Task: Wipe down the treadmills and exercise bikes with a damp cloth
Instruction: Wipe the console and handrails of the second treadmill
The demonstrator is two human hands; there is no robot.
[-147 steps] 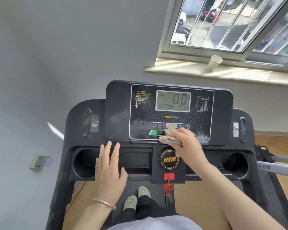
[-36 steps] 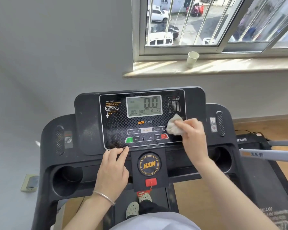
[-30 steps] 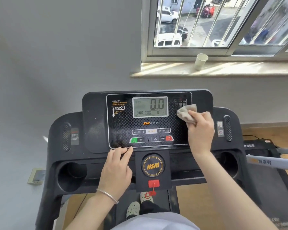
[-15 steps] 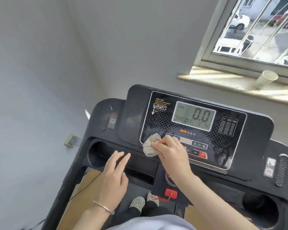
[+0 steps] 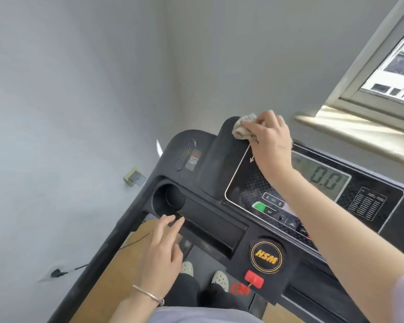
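I stand on a black treadmill and look down at its console (image 5: 215,159), which reads 0.0 on the grey display (image 5: 324,178). My right hand (image 5: 269,141) grips a crumpled beige cloth (image 5: 241,129) and presses it on the console's top left corner. My left hand (image 5: 160,252) is lower, with its fingers straight and their tips on the front edge of the black tray (image 5: 210,227), just beside the left cup holder (image 5: 170,199).
A grey wall runs along the left, with a socket (image 5: 133,177) low on it and a plug with cable (image 5: 58,272) on the floor. A window and sunlit sill (image 5: 359,131) are at the upper right. A red safety key (image 5: 253,279) hangs under the HSM badge.
My right hand has carried the cloth from the panel's lower left up to the console's top left corner. My view has swung left. The left hand stays on the tray edge.
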